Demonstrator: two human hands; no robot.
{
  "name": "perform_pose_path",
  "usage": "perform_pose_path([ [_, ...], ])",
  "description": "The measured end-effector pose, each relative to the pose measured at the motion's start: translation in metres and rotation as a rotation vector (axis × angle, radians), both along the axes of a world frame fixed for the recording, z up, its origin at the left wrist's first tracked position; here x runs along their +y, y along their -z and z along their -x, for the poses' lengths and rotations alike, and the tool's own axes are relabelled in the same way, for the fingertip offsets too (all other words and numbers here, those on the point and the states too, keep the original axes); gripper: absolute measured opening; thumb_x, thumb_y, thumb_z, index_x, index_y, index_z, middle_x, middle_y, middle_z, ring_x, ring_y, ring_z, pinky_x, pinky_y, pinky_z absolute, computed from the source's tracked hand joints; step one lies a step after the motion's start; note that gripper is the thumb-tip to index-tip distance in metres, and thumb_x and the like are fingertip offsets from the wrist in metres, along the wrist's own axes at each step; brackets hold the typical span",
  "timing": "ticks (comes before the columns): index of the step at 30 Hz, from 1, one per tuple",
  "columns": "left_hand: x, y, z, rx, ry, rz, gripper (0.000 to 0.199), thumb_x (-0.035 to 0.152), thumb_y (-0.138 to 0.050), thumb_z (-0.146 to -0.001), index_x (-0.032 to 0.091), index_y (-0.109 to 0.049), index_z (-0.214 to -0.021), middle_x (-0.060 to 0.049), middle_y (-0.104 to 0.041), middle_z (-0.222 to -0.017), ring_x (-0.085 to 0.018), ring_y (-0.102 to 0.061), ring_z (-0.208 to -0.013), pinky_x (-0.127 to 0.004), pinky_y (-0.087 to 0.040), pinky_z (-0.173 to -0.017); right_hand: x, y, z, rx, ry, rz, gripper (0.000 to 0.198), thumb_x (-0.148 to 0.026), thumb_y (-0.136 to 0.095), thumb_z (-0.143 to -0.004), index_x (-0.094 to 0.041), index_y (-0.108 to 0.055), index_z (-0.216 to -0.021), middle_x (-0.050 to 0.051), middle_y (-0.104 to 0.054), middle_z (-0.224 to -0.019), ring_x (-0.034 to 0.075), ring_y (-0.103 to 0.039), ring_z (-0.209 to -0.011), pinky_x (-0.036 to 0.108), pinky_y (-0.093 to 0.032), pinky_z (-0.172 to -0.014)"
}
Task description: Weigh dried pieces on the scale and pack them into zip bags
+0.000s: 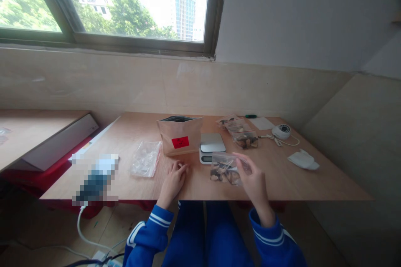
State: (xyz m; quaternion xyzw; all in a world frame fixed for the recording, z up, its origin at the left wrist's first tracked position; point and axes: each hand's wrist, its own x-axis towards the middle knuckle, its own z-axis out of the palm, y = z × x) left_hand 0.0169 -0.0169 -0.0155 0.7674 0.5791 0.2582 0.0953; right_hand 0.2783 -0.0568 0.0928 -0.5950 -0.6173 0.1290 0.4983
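Observation:
My right hand [254, 180] pinches the upper right corner of a clear zip bag [224, 171] of dark and pale dried pieces, perhaps sliced mushrooms. The bag is upright in front of a small kitchen scale [213, 144], overlapping its front right corner. Resting on the table, my left hand [174, 178] holds nothing; its fingers are slightly bent and apart. Just beyond it stands a brown paper pouch [169, 142] with a red label, its top gaping. To the left lies a flat clear plastic bag [145, 159]. The contents of the pouch are hidden.
Several filled zip bags [246, 138] lie behind the scale to the right, by a green-handled tool [251, 116] and a white sheet [261, 123]. Farther right are a white dome camera [281, 131] with its cable and a crumpled white cloth [303, 160]. A blurred-out device [97, 179] sits left.

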Motion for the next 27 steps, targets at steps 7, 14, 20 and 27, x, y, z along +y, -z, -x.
perform_pose_path([
  [7,-0.005,-0.005,-0.005,0.027,-0.399,-0.066,0.037,0.019,-0.042,-0.088,0.018,-0.057,-0.121,-0.014,-0.053,-0.126,-0.032,-0.049,-0.111,-0.05,-0.041,-0.091,-0.01,0.006,0.006,0.036,-0.004,0.016,0.028,-0.037,-0.05,-0.09,-0.021,-0.068,-0.104,0.007,-0.072,-0.104,0.023,-0.069,-0.094,0.032,-0.054,-0.081],
  [14,0.001,-0.006,0.01,-0.364,-0.443,-0.226,0.028,0.031,-0.043,-0.089,0.018,-0.061,-0.105,-0.012,-0.059,-0.109,-0.028,-0.053,-0.107,-0.047,-0.041,-0.095,0.005,0.019,0.035,0.186,-0.105,-0.019,0.027,-0.035,-0.049,-0.092,-0.02,-0.066,-0.107,0.008,-0.07,-0.11,0.022,-0.066,-0.102,0.035,-0.053,-0.089],
  [20,-0.022,-0.015,-0.004,-0.785,-0.357,0.009,0.033,0.05,-0.053,-0.083,0.018,-0.06,-0.086,-0.006,-0.064,-0.083,-0.02,-0.061,-0.073,-0.035,-0.049,-0.069,0.007,0.047,0.074,0.146,-0.349,-0.07,0.029,-0.027,-0.044,-0.094,-0.024,-0.061,-0.117,0.007,-0.066,-0.119,0.02,-0.06,-0.113,0.036,-0.047,-0.099],
  [27,-0.033,-0.034,-0.045,-1.283,-0.208,0.475,0.055,0.069,-0.054,-0.072,0.014,-0.06,-0.074,-0.002,-0.06,-0.063,-0.013,-0.056,-0.054,-0.025,-0.045,-0.052,-0.017,0.04,0.075,0.164,-0.626,0.134,0.032,-0.037,-0.049,-0.092,-0.022,-0.059,-0.118,0.009,-0.064,-0.119,0.023,-0.059,-0.112,0.037,-0.048,-0.098],
])
